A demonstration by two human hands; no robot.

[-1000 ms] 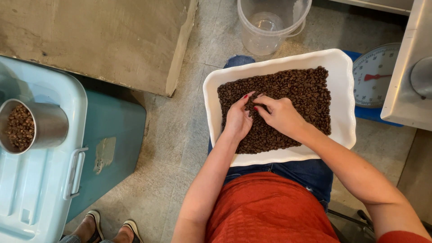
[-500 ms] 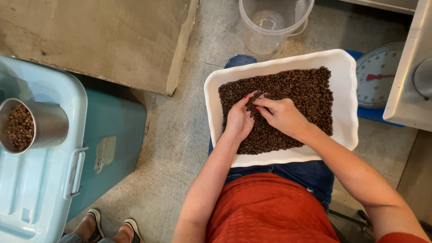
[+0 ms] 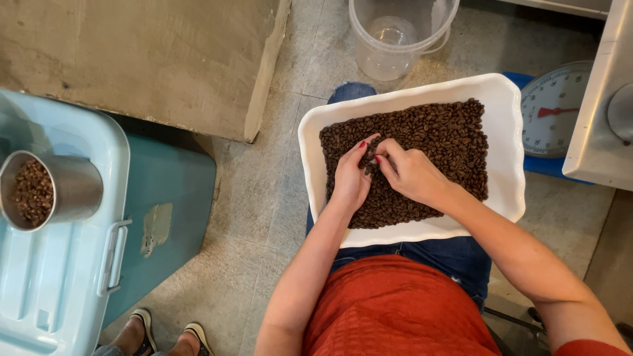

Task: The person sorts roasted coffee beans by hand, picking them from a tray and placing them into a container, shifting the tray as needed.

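A white rectangular tray [image 3: 508, 138] rests on my lap, spread with dark roasted coffee beans [image 3: 442, 138]. My left hand [image 3: 351, 177] lies on the beans at the tray's left part, fingers curled toward the middle. My right hand [image 3: 410, 173] is beside it on the beans, fingertips pinched together and meeting the left fingertips. What lies between the fingertips is too small to make out.
A clear plastic bucket [image 3: 401, 36] stands on the floor beyond the tray. A dial scale [image 3: 550, 118] on a blue base sits at right, beside a metal appliance [image 3: 603, 105]. At left, a metal cup of beans [image 3: 46, 190] stands on a light blue lid [image 3: 53, 290]. Someone's feet [image 3: 165, 336] show below.
Both hands stay on the beans at the same spot; only the fingertips shift slightly among them.
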